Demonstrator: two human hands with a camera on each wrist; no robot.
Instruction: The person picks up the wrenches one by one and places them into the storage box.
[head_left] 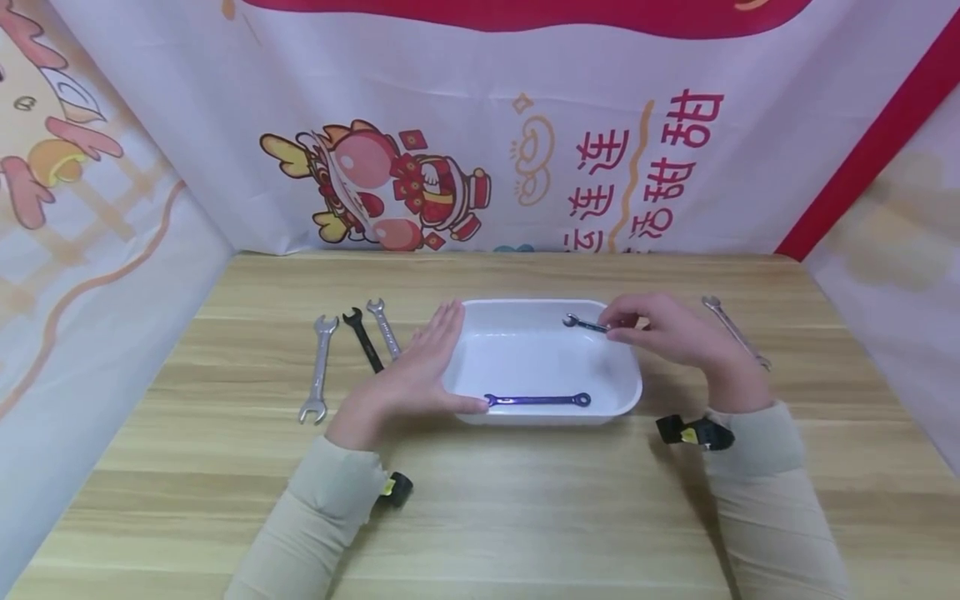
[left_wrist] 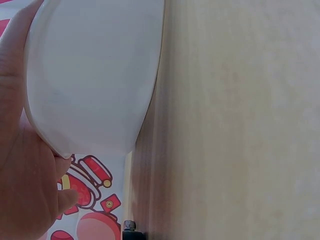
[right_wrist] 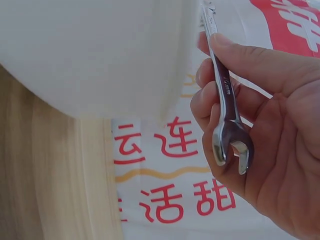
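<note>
A white tray (head_left: 536, 358) sits at the middle of the wooden table. My left hand (head_left: 412, 367) rests against its left end, fingers extended along the rim and thumb at the front edge. With thumb and fingers, my right hand (head_left: 671, 333) pinches a shiny open-end wrench (right_wrist: 225, 90) over the tray's back right part. One forked end of this wrench points back toward the palm in the right wrist view. A bluish-purple combination wrench (head_left: 538, 401) lies inside the tray along the front wall, its open end near the left thumb.
Left of the tray lie a large silver double open-end wrench (head_left: 320, 371), a black wrench (head_left: 364, 342) and a smaller silver wrench (head_left: 385, 331), the latter two partly hidden by the left hand. Another silver wrench (head_left: 737, 333) lies at right. A printed curtain (head_left: 525, 125) hangs behind the table.
</note>
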